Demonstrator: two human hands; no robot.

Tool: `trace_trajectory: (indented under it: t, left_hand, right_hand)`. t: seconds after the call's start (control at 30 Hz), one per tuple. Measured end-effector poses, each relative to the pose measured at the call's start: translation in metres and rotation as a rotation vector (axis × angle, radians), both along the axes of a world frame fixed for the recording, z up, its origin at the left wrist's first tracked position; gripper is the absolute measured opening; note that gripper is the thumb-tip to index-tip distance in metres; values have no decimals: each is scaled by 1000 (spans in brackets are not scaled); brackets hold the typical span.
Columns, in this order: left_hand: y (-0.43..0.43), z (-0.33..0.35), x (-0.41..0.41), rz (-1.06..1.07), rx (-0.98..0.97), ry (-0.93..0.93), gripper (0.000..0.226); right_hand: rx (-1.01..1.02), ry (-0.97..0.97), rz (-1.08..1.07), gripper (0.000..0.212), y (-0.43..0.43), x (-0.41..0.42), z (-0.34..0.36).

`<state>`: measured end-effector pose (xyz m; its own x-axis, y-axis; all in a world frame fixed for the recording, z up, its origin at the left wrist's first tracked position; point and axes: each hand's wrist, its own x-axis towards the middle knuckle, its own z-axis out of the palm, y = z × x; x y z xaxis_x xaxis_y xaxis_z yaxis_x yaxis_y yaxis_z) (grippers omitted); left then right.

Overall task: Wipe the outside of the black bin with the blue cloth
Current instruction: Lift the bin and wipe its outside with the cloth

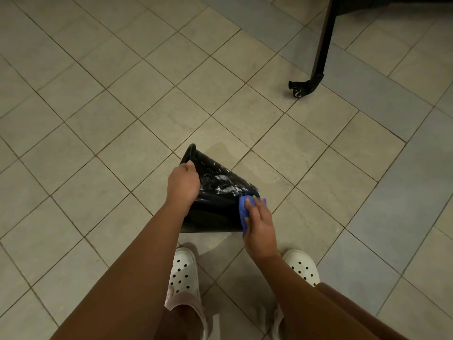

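The black bin (215,204) lies tipped on its side over the tiled floor, its rim toward the upper left and its narrower base toward the right. White foam streaks show on its upper side. My left hand (182,185) grips the rim. My right hand (258,225) presses the blue cloth (244,208) against the bin's base end, fingers laid fairly straight over the cloth. Most of the cloth is hidden under that hand.
Beige floor tiles (122,106) spread all around. A black stand leg with a caster wheel (300,89) stands at the upper right. My two feet in white perforated clogs (182,271) are just below the bin. A damp patch shows on the floor beyond the bin.
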<state>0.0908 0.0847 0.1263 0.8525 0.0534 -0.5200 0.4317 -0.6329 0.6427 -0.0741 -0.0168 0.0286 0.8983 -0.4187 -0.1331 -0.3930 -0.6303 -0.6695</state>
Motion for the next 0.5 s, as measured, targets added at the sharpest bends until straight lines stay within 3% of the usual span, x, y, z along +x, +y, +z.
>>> trace_trajectory:
  t: [0.13,0.33,0.43,0.5]
  left_hand:
    - [4,-3,-1,-36,3,-15,39]
    - [7,-5,-3,-30,9,-34,40]
    - [5,-5,-1,-61,33,-58,39]
    - [7,-7,1,-94,51,-79,39]
  right_hand:
    - [93,-20,81,46,-5,20,11]
    - [181,233,-46,46,-28,41,15]
    - [88,352,-118,62,-3,44,27]
    - [12,324,-117,68,13,43,32]
